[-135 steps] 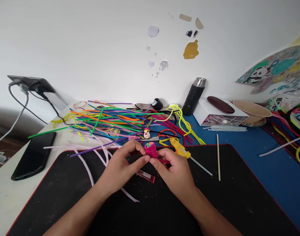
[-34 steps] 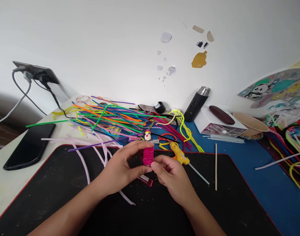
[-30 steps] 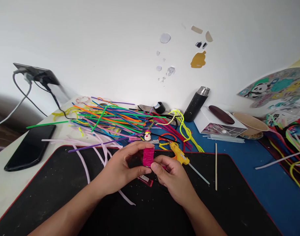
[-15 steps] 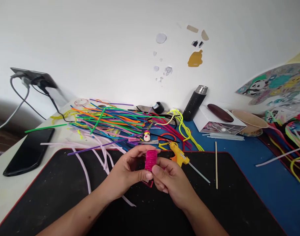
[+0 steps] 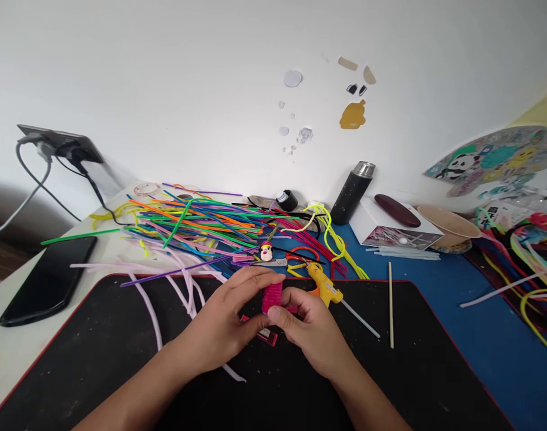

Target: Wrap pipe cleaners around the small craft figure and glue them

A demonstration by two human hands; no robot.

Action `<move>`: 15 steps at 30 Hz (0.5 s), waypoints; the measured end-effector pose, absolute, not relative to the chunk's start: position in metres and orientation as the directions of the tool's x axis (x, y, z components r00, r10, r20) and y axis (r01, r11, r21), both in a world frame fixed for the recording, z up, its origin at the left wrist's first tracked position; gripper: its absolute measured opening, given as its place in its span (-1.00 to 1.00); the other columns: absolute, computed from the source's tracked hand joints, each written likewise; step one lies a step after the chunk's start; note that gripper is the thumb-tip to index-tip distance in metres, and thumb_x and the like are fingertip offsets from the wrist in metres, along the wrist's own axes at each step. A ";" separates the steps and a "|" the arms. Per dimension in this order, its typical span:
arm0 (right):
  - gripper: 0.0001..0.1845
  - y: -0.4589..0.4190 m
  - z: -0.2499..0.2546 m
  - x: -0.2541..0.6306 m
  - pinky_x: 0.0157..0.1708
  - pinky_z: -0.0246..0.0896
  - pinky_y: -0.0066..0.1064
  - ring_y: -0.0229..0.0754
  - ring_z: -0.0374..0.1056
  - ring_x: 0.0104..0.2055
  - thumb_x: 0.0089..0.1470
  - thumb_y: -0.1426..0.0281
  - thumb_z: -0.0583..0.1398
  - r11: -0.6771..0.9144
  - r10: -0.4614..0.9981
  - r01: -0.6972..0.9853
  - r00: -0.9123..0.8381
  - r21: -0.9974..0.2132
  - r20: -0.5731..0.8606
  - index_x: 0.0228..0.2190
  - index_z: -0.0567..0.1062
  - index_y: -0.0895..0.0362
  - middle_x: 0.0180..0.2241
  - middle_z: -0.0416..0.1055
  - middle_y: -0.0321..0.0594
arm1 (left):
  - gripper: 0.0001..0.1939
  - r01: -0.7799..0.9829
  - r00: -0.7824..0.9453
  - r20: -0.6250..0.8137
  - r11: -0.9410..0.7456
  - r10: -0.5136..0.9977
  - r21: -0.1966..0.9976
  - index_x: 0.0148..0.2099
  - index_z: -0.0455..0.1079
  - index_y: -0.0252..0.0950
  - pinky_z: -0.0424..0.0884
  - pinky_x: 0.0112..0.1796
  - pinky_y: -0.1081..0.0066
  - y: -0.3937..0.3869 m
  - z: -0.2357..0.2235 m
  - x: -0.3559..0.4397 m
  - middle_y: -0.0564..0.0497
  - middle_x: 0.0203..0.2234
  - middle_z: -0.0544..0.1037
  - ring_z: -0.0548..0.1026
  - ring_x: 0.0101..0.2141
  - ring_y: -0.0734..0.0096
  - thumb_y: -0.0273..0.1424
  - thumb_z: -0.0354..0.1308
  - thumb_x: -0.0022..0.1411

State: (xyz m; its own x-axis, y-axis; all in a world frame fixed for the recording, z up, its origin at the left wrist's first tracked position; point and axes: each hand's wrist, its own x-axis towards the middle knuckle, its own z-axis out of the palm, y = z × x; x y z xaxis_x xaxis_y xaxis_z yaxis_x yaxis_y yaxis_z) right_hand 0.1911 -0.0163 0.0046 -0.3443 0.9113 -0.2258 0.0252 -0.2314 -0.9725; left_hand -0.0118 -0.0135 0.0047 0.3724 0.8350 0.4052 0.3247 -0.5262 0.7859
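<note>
Between my two hands is a magenta coil of wound pipe cleaner (image 5: pixel 272 297), fuzzy and ridged. My left hand (image 5: pixel 231 314) grips it from the left, fingers over its top and thumb low on its side. My right hand (image 5: pixel 304 323) pinches its lower right side, and a short magenta piece shows beside those fingers. Under the hands, a small dark-red flat object with a pale label (image 5: pixel 267 335) lies on the black mat (image 5: pixel 345 383), partly hidden. Just beyond them are a small figure head (image 5: pixel 266 252), scissors with orange handles (image 5: pixel 277 262) and a yellow glue gun (image 5: pixel 327 290).
Many coloured pipe cleaners (image 5: pixel 201 218) are heaped at the back left. A black phone (image 5: pixel 49 281) lies at left. A wooden stick (image 5: pixel 391 305) rests on the mat at right. Behind it stand a black flask (image 5: pixel 352 194), a white box (image 5: pixel 367 227) and a bowl (image 5: pixel 448 224).
My left fingers have shifted over the top of the coil and the left thumb has tucked in lower. More of the dark-red object shows beneath. The view has moved slightly.
</note>
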 end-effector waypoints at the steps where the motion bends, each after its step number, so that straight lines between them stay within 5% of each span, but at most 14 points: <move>1: -0.45 -0.016 0.005 0.191 -0.64 -0.26 -0.46 -0.41 -0.08 -0.62 0.06 -0.11 0.43 -0.232 0.910 0.022 -0.347 -0.972 -0.225 -0.39 0.54 0.13 -0.53 0.27 -0.41 | -0.50 0.321 0.364 0.394 -0.511 0.844 0.798 0.29 0.45 -0.08 0.47 0.22 0.09 -0.013 0.005 -0.012 -0.14 0.15 0.61 0.54 0.20 0.09 -0.48 0.29 0.35; 7: -0.43 -0.015 0.006 0.191 -0.64 -0.31 -0.46 -0.42 -0.18 -0.65 0.05 -0.14 0.43 -0.294 0.887 -0.066 -0.391 -0.954 -0.247 -0.33 0.57 0.13 -0.65 0.07 -0.54 | -0.57 0.284 0.325 0.371 -0.464 0.870 0.839 0.22 0.49 -0.11 0.49 0.20 0.15 -0.013 0.009 -0.009 -0.12 0.11 0.64 0.57 0.16 0.11 -0.43 0.35 0.33; 15: -0.41 -0.015 0.004 0.191 -0.64 -0.27 -0.49 -0.43 -0.13 -0.66 0.06 -0.12 0.44 -0.375 0.859 -0.174 -0.435 -0.911 -0.271 -0.29 0.58 0.18 -0.70 0.12 -0.55 | -0.51 0.241 0.254 0.384 -0.442 0.888 0.864 0.20 0.51 -0.04 0.47 0.19 0.18 -0.016 0.008 -0.007 -0.06 0.11 0.63 0.56 0.17 0.14 -0.54 0.34 0.27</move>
State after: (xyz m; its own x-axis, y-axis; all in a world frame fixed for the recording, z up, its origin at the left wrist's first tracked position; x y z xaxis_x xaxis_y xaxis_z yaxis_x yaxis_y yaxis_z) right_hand 0.1906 -0.0148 0.0035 -0.4352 0.8586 -0.2707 -0.1736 -0.3751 -0.9106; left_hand -0.0072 -0.0163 0.0075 0.2538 0.8880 0.3836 0.2412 -0.4421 0.8639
